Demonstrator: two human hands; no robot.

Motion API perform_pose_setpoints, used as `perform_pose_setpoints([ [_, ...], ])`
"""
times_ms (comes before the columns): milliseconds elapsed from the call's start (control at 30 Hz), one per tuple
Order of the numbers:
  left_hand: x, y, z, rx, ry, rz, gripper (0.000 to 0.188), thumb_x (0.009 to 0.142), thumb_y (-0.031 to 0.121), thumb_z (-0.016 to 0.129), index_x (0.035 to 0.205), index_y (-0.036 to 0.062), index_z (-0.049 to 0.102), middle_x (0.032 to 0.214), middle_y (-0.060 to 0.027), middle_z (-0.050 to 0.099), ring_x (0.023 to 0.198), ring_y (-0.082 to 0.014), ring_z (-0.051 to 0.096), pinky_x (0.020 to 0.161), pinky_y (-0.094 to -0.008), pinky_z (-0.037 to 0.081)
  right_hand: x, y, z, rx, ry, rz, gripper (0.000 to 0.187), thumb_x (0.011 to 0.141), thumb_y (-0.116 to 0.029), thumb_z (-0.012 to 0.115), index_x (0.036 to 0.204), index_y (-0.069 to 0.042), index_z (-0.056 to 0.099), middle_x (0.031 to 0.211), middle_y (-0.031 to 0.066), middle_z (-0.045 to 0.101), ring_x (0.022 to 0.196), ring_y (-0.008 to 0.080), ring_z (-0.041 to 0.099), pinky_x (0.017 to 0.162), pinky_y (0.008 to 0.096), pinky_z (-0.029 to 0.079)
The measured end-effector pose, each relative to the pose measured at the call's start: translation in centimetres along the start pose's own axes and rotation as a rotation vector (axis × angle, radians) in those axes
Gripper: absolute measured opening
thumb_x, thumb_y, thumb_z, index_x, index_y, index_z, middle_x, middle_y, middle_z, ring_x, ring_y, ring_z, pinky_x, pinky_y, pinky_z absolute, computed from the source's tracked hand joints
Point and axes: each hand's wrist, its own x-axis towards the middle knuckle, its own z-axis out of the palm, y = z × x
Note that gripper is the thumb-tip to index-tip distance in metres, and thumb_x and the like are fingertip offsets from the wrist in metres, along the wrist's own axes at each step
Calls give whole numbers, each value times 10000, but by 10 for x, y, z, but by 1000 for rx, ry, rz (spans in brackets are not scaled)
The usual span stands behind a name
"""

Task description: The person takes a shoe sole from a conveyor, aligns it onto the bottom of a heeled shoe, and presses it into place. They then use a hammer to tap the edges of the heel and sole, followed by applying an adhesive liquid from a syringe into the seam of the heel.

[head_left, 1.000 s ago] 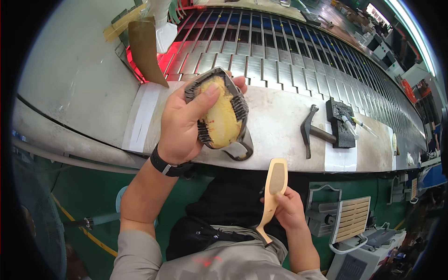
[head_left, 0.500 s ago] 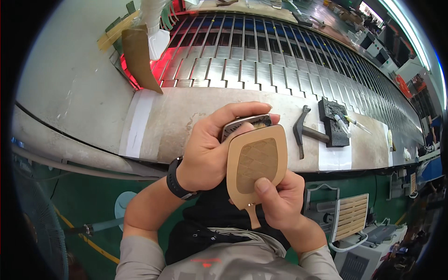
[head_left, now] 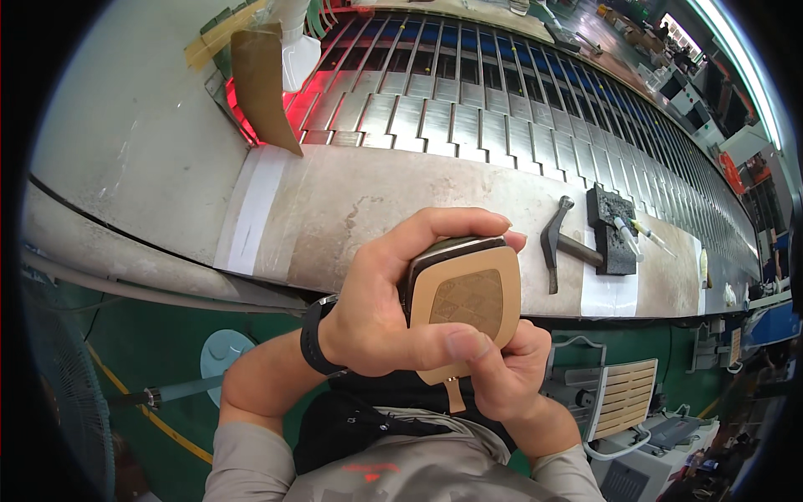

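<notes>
My left hand (head_left: 376, 314) wraps round a stack of two pieces, its thumb laid across the front. The front piece is a flat tan paddle-shaped piece (head_left: 470, 297) with a brown patterned panel and a narrow tail at its lower end. Behind it lies a dark metal-edged piece (head_left: 456, 245), showing only along the top and left edges. My right hand (head_left: 512, 372) pinches the lower right of the tan piece, its thumb beside the left thumb. The right fingers are mostly hidden behind the piece.
On the worn ledge (head_left: 335, 205) to the right lie a hammer (head_left: 552, 243), a black block (head_left: 615, 243) and syringes (head_left: 640, 234). Beyond runs a slatted metal conveyor (head_left: 456, 117). A brown flap (head_left: 263, 92) and red glow are at upper left. A slatted seat (head_left: 626, 393) stands lower right.
The tan piece now lies against the dark piece, covering its face. My left thumb has moved from between them to across the front. The view has shifted slightly.
</notes>
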Motion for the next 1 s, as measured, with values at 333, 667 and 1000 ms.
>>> perform_pose_setpoints([
  [333, 0, -2, 0, -18, -5, 2, 925, 831, 396, 900, 1518, -38, 458, 1462, -289, 608, 1374, -314, 614, 1111, -443, 547, 2, -4, 4, 35, 0, -2, 217, 1060, -114, 687, 1064, 82, 781, 736, 53, 748, 625, 50, 620, 536, 230, 473],
  [667, 3, 18, 17, -71, 110, -159, 777, 948, 366, 759, 1531, -51, 457, 1483, -290, 601, 1387, -324, 607, 1126, -443, 532, -1, -4, -1, 15, 4, 27, 204, 1057, -107, 688, 1030, 70, 786, 716, 43, 736, 608, 45, 609, 513, 234, 449],
  [1000, 9, 0, 3, -23, -62, -38, 845, 905, 172, 790, 1606, -45, 370, 1621, -279, 478, 1479, -316, 516, 1200, -444, 449, 5, -6, -12, 109, 34, 93, 248, 1086, -161, 667, 1120, 65, 764, 965, 97, 793, 838, 99, 701, 712, 263, 562],
])
